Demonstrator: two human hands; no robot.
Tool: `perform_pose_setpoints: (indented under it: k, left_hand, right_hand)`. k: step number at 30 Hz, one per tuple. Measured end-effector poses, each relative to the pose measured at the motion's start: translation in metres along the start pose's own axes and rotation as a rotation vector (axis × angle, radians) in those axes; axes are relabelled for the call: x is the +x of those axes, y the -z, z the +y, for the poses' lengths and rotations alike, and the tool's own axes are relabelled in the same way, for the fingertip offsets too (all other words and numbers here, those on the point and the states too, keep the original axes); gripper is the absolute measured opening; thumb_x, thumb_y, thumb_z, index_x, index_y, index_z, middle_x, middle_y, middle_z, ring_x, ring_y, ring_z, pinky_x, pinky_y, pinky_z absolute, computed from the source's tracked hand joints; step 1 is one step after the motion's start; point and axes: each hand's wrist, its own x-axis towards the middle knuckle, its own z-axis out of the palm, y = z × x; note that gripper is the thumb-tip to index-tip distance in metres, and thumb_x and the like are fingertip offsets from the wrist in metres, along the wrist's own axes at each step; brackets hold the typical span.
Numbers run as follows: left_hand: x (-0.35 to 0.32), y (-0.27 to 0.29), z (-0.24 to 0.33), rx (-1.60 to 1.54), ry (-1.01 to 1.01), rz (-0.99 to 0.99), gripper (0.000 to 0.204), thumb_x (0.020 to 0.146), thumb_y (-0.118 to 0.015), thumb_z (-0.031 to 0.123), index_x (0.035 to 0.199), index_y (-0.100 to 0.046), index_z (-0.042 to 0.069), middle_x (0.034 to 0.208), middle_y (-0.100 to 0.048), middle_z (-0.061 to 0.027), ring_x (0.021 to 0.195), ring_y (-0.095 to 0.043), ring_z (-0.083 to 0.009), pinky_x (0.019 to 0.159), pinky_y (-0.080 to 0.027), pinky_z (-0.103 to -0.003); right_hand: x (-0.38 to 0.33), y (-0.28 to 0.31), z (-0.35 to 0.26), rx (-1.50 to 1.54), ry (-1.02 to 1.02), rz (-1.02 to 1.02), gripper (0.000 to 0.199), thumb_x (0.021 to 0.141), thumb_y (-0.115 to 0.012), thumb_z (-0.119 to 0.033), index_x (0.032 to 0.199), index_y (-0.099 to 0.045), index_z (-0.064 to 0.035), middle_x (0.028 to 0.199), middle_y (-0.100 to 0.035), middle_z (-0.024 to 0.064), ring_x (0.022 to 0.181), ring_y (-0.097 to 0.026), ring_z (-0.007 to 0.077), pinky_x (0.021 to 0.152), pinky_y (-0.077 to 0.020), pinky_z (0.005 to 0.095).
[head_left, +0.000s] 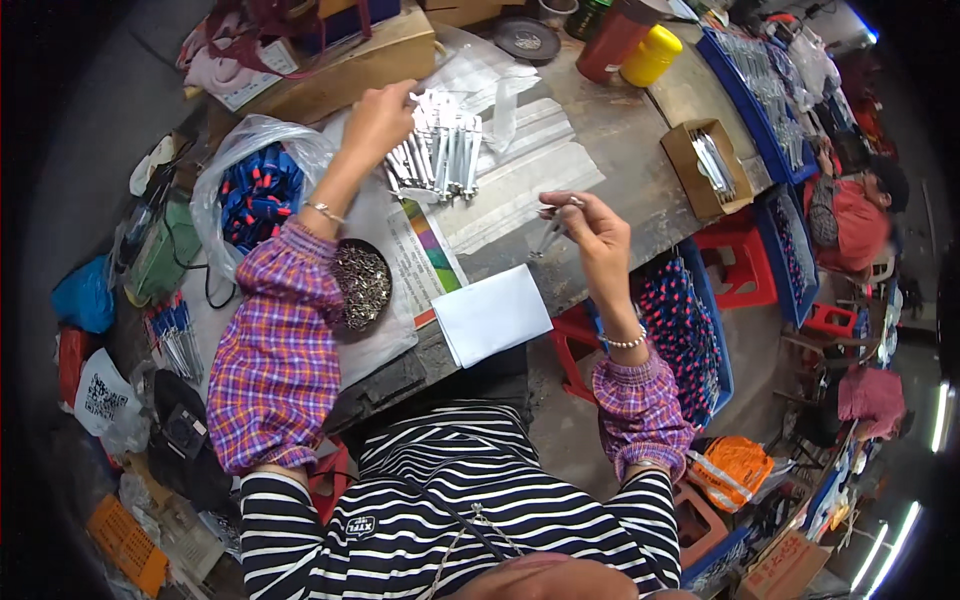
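A slim metal piece [549,236] is pinched between closed fingers of the right hand [598,238] above the table [622,150]; the left hand [381,122] is curled at a metal-part pile [445,150], its grip hidden.

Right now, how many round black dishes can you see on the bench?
2. The near dish, holding small metal parts, is just right of the left sleeve; the far dish is left of the red cup. Clutter may hide others.
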Motion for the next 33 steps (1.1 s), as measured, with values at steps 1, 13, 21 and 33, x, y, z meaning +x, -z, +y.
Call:
perform_pose_setpoints:
  k: [1,13,21,33]
  left_hand:
    - [-0.002,0.008,0.005,-0.051,-0.016,0.013,0.025,0.082,-0.051,0.014,0.105,-0.062,0.011,0.091,-0.065,-0.015,0.085,-0.063,-0.0311,0.073,-0.048,-0.035]
    - [-0.058,0.038,0.019,-0.479,-0.074,-0.22,0.019,0.083,-0.053,0.007,0.097,-0.065,0.005,0.073,-0.065,-0.004,0.063,-0.059,-0.0077,0.059,-0.047,-0.023]
    - [-0.092,0.016,0.039,-0.28,-0.284,-0.281,0.019,0.075,-0.058,0.005,0.093,-0.066,0.006,0.067,-0.062,-0.0093,0.058,-0.06,-0.02,0.056,-0.046,-0.029]
    - [-0.069,-0.014,0.045,-0.072,-0.328,-0.108,0.021,0.073,-0.057,0.005,0.093,-0.064,0.007,0.082,-0.058,-0.0088,0.075,-0.059,-0.0288,0.067,-0.047,-0.036]
  right_hand:
    - [-0.001,-0.002,0.004,0.004,-0.004,-0.015,0.023,0.092,-0.049,-0.013,0.104,-0.058,0.0048,0.1,-0.063,0.0111,0.088,-0.061,0.0169,0.079,-0.0478,0.0264]
    - [-0.008,-0.006,0.03,0.075,-0.025,-0.027,0.029,0.087,-0.051,-0.001,0.115,-0.047,0.0068,0.103,-0.06,0.016,0.093,-0.059,0.0203,0.083,-0.0475,0.0304]
    - [-0.004,-0.004,0.025,0.123,-0.061,0.042,0.032,0.087,-0.052,-0.004,0.116,-0.04,0.0038,0.1,-0.061,0.0178,0.083,-0.062,0.0202,0.078,-0.0484,0.0279]
    - [0.008,0.023,0.02,0.026,-0.392,-0.058,0.032,0.085,-0.057,-0.012,0.112,-0.044,0.0006,0.093,-0.065,0.0134,0.068,-0.062,0.0127,0.062,-0.0489,0.024]
